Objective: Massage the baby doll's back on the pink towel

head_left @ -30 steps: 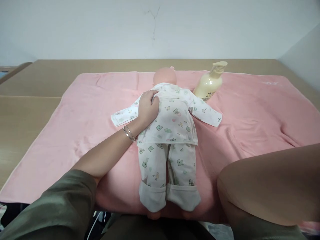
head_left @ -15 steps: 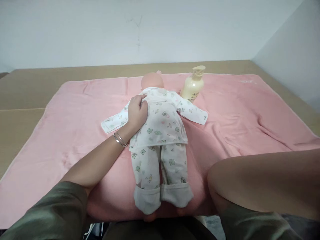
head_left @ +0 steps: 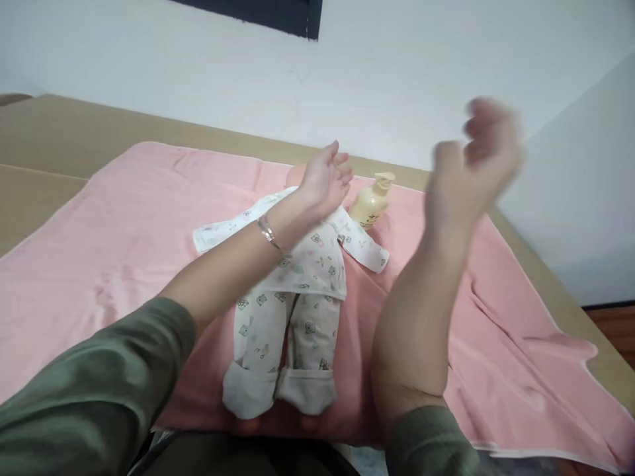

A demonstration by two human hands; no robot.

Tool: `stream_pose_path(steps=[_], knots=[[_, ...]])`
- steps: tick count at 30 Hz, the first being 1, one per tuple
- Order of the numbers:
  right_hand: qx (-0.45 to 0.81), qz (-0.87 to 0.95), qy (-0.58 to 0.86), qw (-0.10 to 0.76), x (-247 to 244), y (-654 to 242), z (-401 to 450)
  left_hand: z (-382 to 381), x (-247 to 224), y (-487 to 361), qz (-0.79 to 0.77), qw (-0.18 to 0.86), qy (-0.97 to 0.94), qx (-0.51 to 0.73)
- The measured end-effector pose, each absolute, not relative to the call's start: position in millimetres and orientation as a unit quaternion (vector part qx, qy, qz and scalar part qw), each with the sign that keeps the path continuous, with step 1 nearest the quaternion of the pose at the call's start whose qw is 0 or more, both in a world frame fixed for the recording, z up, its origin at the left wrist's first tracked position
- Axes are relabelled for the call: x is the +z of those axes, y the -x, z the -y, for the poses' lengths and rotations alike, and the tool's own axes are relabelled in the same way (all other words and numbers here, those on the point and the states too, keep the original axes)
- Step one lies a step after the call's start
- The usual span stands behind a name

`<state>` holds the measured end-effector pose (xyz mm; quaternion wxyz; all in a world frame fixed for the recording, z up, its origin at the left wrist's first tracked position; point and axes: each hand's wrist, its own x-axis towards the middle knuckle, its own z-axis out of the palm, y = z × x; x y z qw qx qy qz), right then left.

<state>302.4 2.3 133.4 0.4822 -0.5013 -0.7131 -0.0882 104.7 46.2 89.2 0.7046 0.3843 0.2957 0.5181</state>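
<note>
Broadly, a table (head_left: 42,168) is carrying a pink blanket (head_left: 143,211), a doll (head_left: 317,264) lying atop.
Above the doll, the left hand (head_left: 325,182) is hanging, grip loosely spread; the right hand (head_left: 471,162) is hovering, grip too blurred to tell; a bottle (head_left: 367,206) is standing nearby.

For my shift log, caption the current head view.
Left hand above a clothed doll, right hand blurred in midair, cream pump bottle on the pink blanket.

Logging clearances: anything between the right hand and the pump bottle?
Nothing visible stands between the right hand and the pump bottle. The left hand is on the bottle's other side, over the dressed doll.
</note>
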Motion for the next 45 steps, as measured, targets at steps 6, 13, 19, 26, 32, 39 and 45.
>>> stream_pose_path(steps=[6, 13, 19, 26, 32, 39, 45], knots=[[0.019, 0.711, 0.629, 0.313, 101.1, -252.3, -23.2, -37.3, 109.0, -130.3, -0.220, 0.844, -0.145, 0.468], [-0.011, 0.699, 0.675, 0.235, 102.2, -236.3, -14.0, -20.1, 115.2, -123.2, -0.188, 0.865, -0.111, 0.452], [-0.068, 0.676, 0.692, 0.246, 90.4, -232.3, -21.9, 15.5, 126.1, -73.5, -0.273, 0.830, -0.092, 0.477], [-0.051, 0.674, 0.687, 0.265, 84.0, -238.4, -28.1, 48.1, 140.7, -19.6, -0.329, 0.825, -0.106, 0.448], [-0.056, 0.668, 0.694, 0.264, 82.6, -239.8, -27.1, 58.2, 149.7, -9.5, -0.321, 0.835, -0.164, 0.416], [-0.041, 0.673, 0.686, 0.275, 82.3, -239.7, -25.4, 59.8, 151.5, 0.2, -0.318, 0.807, -0.239, 0.436], [-0.020, 0.668, 0.694, 0.267, 83.8, -238.2, -24.6, 64.1, 151.3, -3.6, -0.318, 0.796, -0.258, 0.446]])
